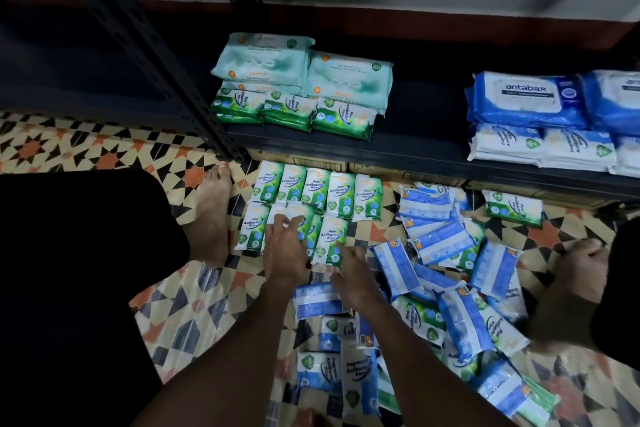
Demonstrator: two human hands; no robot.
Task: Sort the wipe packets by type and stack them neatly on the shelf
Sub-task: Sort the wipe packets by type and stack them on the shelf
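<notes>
Green pine wipe packets (317,192) lie in two neat rows on the tiled floor below the dark shelf (415,146). My left hand (284,246) rests with spread fingers on the front row. My right hand (356,274) reaches toward the rightmost front packet (330,239), its index finger touching the packet's lower edge. A loose heap of blue and green packets (450,288) covers the floor to the right and in front. On the shelf stand pale teal packs (304,69) over green packets (294,111), and blue Antabax packs (526,97) over white-blue packets (543,146).
A black perforated shelf post (207,121) stands on the floor by my bare left foot (211,215). My right foot (568,288) is at the heap's right edge. Cardboard boxes (398,172) sit under the shelf. The shelf's middle (429,104) is bare.
</notes>
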